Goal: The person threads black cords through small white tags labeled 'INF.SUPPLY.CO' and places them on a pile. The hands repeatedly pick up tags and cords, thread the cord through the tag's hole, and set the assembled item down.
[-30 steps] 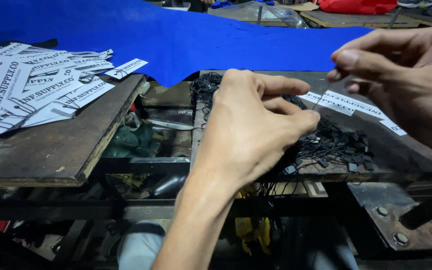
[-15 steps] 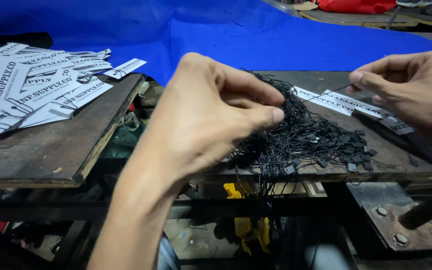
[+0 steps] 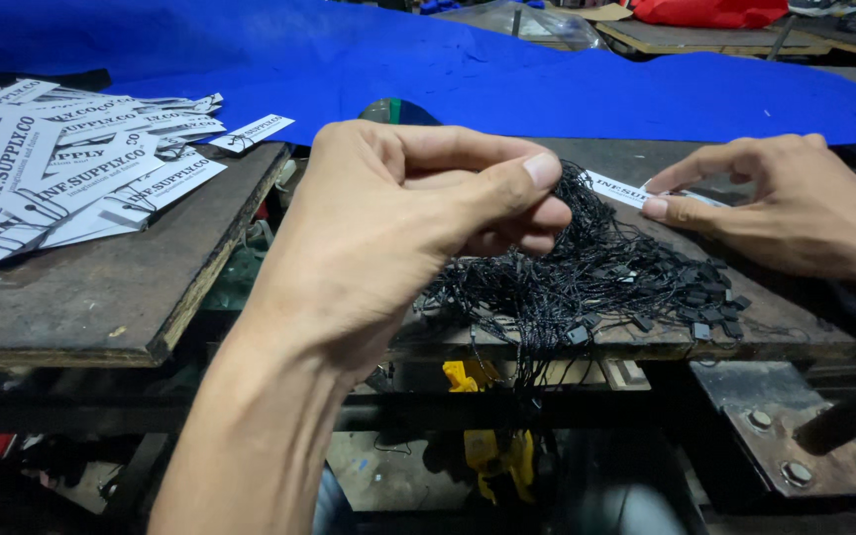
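Strings (image 3: 606, 282) lie heaped at the board's near edge, just right of the pinching left hand (image 3: 398, 228); right hand (image 3: 785, 213), fingers narrowed, touches a tag (image 3: 618, 188).

Two worn wooden boards on a dark metal frame w/ a gap between them. Left board (image 3: 101, 297): chipped front edge, a spread of white paper tags (image 3: 61, 173) w/ black print piled toward its far left. Right board (image 3: 745, 317): a tangled heap of black strings (image 3: 596, 277) w/ small black plastic ends, some strands hanging over the front edge; a few more white tags (image 3: 618, 187) behind the heap. Blue cloth (image 3: 547, 89) covers the far end of both boards.
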